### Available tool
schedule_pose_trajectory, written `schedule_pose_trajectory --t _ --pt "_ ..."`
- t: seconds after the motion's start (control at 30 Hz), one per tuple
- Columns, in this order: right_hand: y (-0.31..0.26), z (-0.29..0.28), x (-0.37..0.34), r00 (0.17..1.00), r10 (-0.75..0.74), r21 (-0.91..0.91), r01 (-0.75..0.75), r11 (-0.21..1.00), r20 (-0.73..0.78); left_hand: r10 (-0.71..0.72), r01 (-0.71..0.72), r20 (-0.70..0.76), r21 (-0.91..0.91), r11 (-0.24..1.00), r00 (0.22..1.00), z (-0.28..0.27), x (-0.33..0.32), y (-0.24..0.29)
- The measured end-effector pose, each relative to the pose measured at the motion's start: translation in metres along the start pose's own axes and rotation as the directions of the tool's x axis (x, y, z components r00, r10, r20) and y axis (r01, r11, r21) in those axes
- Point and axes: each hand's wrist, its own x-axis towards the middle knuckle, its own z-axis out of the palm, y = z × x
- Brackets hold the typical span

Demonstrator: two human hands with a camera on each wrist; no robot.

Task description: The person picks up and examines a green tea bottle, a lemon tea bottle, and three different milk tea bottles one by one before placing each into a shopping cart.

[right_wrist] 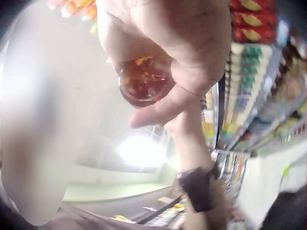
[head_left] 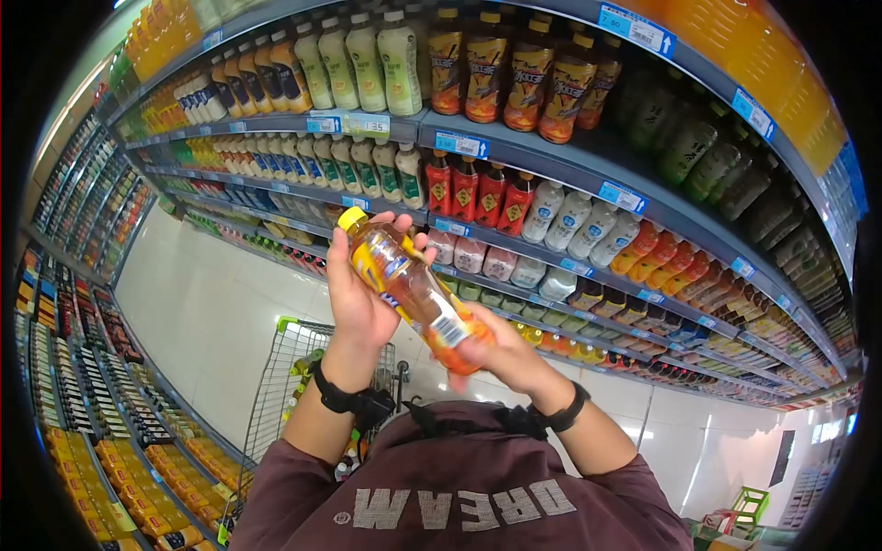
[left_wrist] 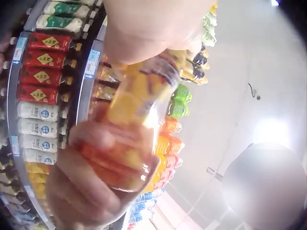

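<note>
A clear bottle of reddish-amber drink [head_left: 418, 296] with a yellow cap and yellow label is held tilted in front of the chest, cap toward the upper left. The left hand [head_left: 360, 292] grips its upper part, fingertips showing on the far side. Around the lower end curls the right hand [head_left: 501, 354]. In the left wrist view the right hand [left_wrist: 84, 177] wraps the bottle's base [left_wrist: 122, 158], while the left hand [left_wrist: 153, 28] covers the cap end. The right wrist view shows the bottle's bottom [right_wrist: 145, 81] within the right hand [right_wrist: 177, 48].
Shelves of bottled drinks [head_left: 367, 124] with blue price tags stand ahead. Similar amber bottles [head_left: 528, 83] occupy an upper shelf. A wire cart [head_left: 266, 395] with a green-trimmed edge, holding bottles, is at the lower left. More shelving [head_left: 92, 395] lines the far left, beyond the pale floor [head_left: 197, 303].
</note>
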Motion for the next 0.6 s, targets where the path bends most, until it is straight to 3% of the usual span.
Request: schedule_pose_trajectory --t 0.03,0.07,0.1,0.13,0.2,0.27,0.3,0.33,0.37,0.4,0.43,0.47,0.53,0.57,0.6 --pt "-0.004 0.001 0.002 0.98 0.039 0.203 -0.079 0.976 0.196 -0.029 0.046 0.137 -0.122 0.991 0.99 -0.009 0.005 -0.001" --pt "0.002 -0.001 0.004 0.98 0.044 0.208 -0.086 0.974 0.196 -0.04 0.107 0.272 -0.235 0.966 0.962 -0.019 0.009 -0.003" --pt "0.009 -0.004 0.007 0.939 0.078 0.347 -0.201 0.916 0.336 -0.035 0.145 0.341 -0.304 0.941 0.939 -0.022 0.013 -0.005" --pt "0.014 -0.006 0.008 0.877 0.085 0.459 -0.328 0.826 0.473 -0.014 0.148 0.365 -0.342 0.928 0.931 -0.025 0.016 -0.007" --pt "0.014 -0.006 0.011 0.882 0.093 0.499 -0.345 0.795 0.462 -0.009 0.146 0.333 -0.387 0.911 0.943 -0.026 0.018 -0.01" --pt "0.008 -0.006 0.012 0.946 0.189 0.339 -0.275 0.9 0.264 -0.021 0.096 0.207 -0.363 0.927 0.978 -0.024 0.018 -0.008" --pt "0.003 -0.003 0.01 0.978 0.169 0.277 -0.197 0.941 0.122 -0.044 0.079 0.129 -0.284 0.956 0.991 -0.02 0.017 -0.004" --pt "0.007 -0.004 0.011 0.976 0.176 0.279 -0.206 0.938 0.128 -0.058 0.068 0.053 -0.203 0.977 0.997 -0.017 0.017 -0.002" --pt "0.012 -0.006 0.013 0.981 -0.169 -0.251 0.14 0.958 -0.098 0.009 -0.01 -0.005 -0.069 0.998 1.0 -0.016 0.017 -0.003" --pt "0.012 -0.003 0.014 0.827 -0.553 -0.743 0.311 0.593 -0.096 0.012 -0.013 -0.014 -0.072 0.997 1.0 -0.014 0.016 -0.006" --pt "0.002 0.007 0.007 0.811 -0.583 -0.882 0.239 0.406 -0.048 0.043 -0.046 -0.093 -0.026 0.999 0.995 -0.012 0.014 -0.011" --pt "0.004 0.007 0.007 0.82 -0.571 -0.882 0.236 0.408 -0.044 0.077 -0.074 -0.176 0.021 0.997 0.981 -0.012 0.012 -0.015" --pt "0.008 0.005 0.008 0.86 -0.489 -0.879 0.114 0.463 -0.146 0.059 -0.059 -0.189 0.005 0.998 0.98 -0.018 0.01 -0.017" --pt "0.016 -0.01 0.012 0.843 -0.537 -0.845 0.266 0.463 -0.029 -0.017 0.017 -0.113 -0.008 1.0 0.993 -0.021 0.009 -0.015" --pt "0.016 -0.017 0.008 0.85 -0.527 -0.842 0.266 0.469 -0.025 -0.094 0.093 -0.036 -0.014 0.996 0.995 -0.026 0.009 -0.013"
